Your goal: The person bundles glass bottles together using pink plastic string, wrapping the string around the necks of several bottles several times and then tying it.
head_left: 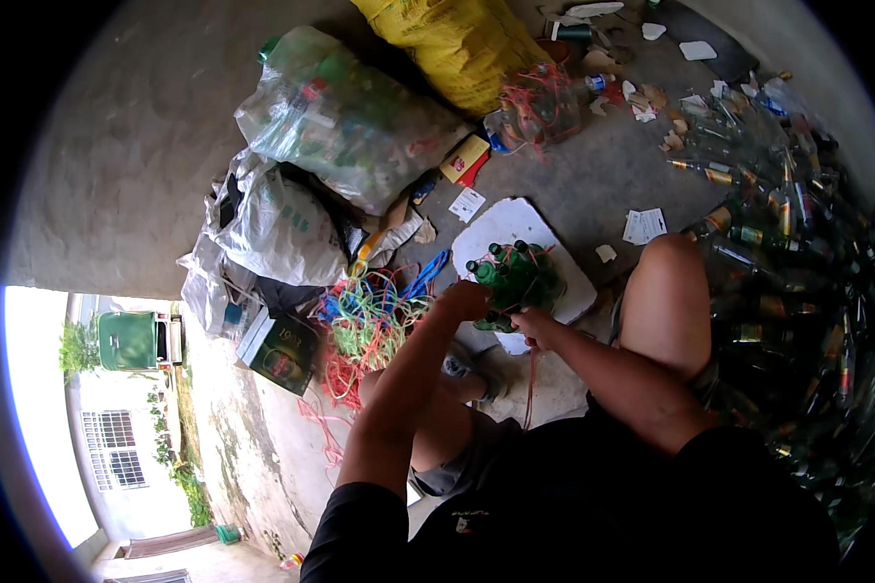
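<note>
A bundle of green glass bottles (523, 275) stands upright, necks up, on a white foam board (510, 218) between my knees. Red plastic string passes around and between the necks. My left hand (470, 300) is curled against the near left side of the bundle; its fingertips are hidden, so what it holds cannot be made out. At the near right side, my right hand (534, 326) grips the red string (531, 390), whose loose end hangs down towards my lap.
Tangled red, green and blue string (372, 321) lies left, beside a dark printed box (281, 353). Bulging sacks (357, 116) and a tied bottle bundle (539, 106) stand ahead. Many loose glass bottles (780, 291) are heaped on the right, close to my knee (667, 306).
</note>
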Tool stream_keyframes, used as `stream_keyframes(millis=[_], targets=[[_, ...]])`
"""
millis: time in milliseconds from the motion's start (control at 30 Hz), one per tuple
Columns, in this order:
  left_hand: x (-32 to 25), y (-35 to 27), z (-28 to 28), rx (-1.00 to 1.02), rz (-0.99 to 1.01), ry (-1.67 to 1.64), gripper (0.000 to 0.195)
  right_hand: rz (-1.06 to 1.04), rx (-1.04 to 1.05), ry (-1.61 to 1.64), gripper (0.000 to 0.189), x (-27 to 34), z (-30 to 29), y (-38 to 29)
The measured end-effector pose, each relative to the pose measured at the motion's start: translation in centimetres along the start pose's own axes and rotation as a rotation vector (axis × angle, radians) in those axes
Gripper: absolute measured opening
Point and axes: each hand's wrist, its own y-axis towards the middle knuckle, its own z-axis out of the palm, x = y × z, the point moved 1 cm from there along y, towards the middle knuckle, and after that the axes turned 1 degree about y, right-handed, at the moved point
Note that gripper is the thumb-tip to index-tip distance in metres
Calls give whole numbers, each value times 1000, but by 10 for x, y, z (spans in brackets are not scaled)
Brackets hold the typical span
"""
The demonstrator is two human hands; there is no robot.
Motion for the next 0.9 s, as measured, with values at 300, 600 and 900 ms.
stream_keyframes(millis=[300,600,900], targets=[[40,-15,13,-159,-44,-183,16,5,-21,17,19,8,8,4],[63,-11,53,-384,-119,-178,11,-16,-80,66,19,13,20,-4],[39,-5,36,-392,-348,-383,20,-48,-137,-24,22,11,9,-7]])
